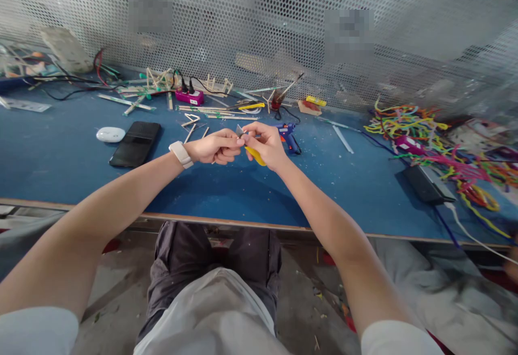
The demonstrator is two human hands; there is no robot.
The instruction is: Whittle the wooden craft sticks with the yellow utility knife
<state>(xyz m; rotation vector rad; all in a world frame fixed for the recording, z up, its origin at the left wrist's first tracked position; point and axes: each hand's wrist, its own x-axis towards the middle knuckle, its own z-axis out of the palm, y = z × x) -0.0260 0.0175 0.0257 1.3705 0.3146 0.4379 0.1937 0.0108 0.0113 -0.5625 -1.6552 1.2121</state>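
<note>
My right hand [265, 143] is closed around a yellow utility knife [256, 156], its grey blade [239, 130] showing between my two hands. Close beside it, my left hand [218, 145] has its fingers curled and thumb pressed in a pinch; whatever is in that pinch is too small to make out. The fingertips of both hands meet, or nearly meet, just above the blue table [226, 198]. Directly behind my right hand lies a blue glue gun [289, 137], partly covered by it. Thin wooden sticks [190, 132] lie just beyond my left hand.
A black phone [135, 144] and a white mouse-like case [110, 135] lie at left. Along the back stand a purple power socket [189, 96], stick frames [159, 81] and another yellow cutter [251, 106]. At right are tangled colourful strands [408, 120] and a black box [427, 185] with cables.
</note>
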